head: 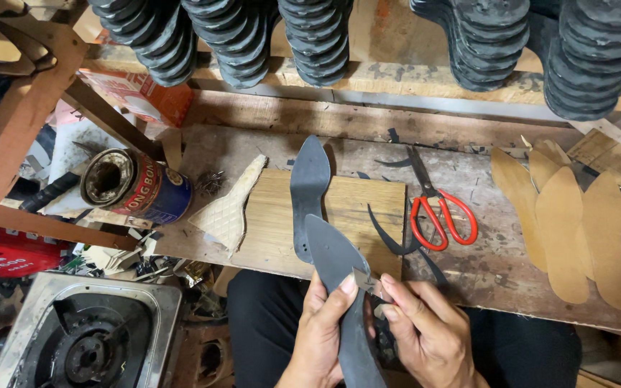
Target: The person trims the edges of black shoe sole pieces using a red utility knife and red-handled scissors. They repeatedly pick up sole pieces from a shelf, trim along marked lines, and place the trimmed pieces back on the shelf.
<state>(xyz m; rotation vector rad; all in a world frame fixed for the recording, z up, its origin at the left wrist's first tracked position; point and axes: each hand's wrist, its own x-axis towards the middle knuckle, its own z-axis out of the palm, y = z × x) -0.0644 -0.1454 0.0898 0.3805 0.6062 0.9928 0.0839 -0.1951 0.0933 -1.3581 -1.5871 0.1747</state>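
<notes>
Gripping a dark grey sole-shaped cutout (339,287), the left hand (319,338) wraps it from the left side, thumb pressed on its top face. The cutout sits low in the centre of the view, over the person's lap, its rounded tip overlapping the near edge of the wooden cutting board (368,208). Right hand (429,334) pinches a small metal blade (365,282) between thumb and fingertips; the blade touches the cutout's right edge.

A second dark sole piece (309,190) lies flat on the board, pointed end away from the person, and the held cutout overlaps its near end. Thin dark offcut strips (389,237) curl just right of the board. Red-handled scissors (436,208) lie further right on the worn workbench (483,266), blades pointing away. Tan insole pieces (566,223) are fanned out at the right end of the bench, well apart from the hands.

Left of the board: a quilted cream scrap (230,208), then a tin can (134,185) lying on its side, open mouth facing left. A gas stove burner (88,341) sits bottom left, below bench level. Stacks of black soles (238,36) line the wooden shelf along the top.
</notes>
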